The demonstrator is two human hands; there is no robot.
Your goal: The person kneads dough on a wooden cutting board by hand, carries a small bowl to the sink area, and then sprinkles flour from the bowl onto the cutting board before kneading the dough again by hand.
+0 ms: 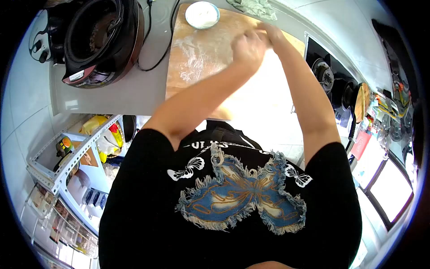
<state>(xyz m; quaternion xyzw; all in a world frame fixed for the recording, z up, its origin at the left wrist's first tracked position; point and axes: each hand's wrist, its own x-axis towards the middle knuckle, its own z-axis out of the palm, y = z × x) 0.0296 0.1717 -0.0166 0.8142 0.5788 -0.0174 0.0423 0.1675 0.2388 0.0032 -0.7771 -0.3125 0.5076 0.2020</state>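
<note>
Head view, near to far. Metal shelf rack stands below the table's near edge, at left. Wooden board, dusted with flour, lies on the table and reaches its near edge. Left hand and right hand meet over the board's far right part; blur and glare hide the fingers, so I cannot tell their state or what lies beneath. White bowl sits at the board's far edge. Black cooker occupies the far left corner.
</note>
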